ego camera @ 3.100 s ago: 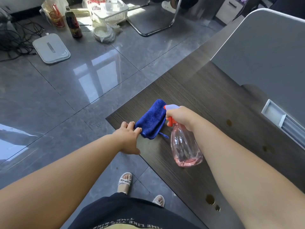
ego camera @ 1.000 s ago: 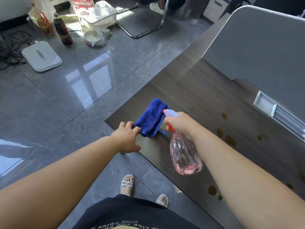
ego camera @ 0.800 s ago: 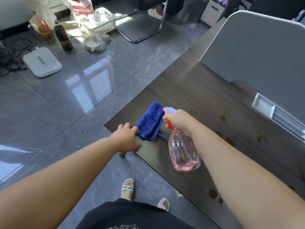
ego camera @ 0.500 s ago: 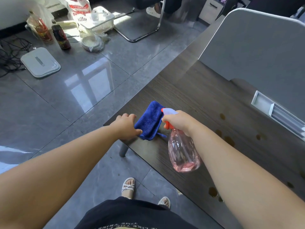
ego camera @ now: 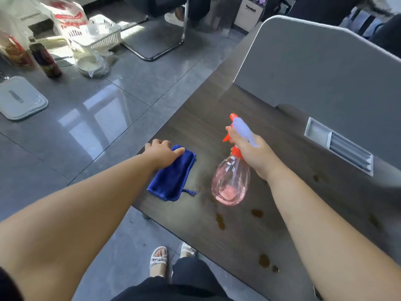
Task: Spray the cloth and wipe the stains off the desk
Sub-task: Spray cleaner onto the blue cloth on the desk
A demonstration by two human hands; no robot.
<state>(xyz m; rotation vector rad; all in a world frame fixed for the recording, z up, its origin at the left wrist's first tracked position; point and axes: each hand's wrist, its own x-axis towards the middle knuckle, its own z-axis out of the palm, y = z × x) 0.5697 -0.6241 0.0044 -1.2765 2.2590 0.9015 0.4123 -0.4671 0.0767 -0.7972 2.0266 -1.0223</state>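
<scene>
The cloth (ego camera: 173, 174) lay at the corner of the desk (ego camera: 238, 231) under the left hand (ego camera: 161, 153), its fingers loosely bent. The right hand (ego camera: 253, 155) gripped the spray bottle (ego camera: 231, 183) above the desk, nozzle aimed off the cloth, so mist might miss it.

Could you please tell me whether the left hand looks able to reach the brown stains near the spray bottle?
Probably yes: the left hand rests on the blue cloth, only bare desk lies between it and the stains, and the spray bottle in the right hand is beyond them.
</scene>
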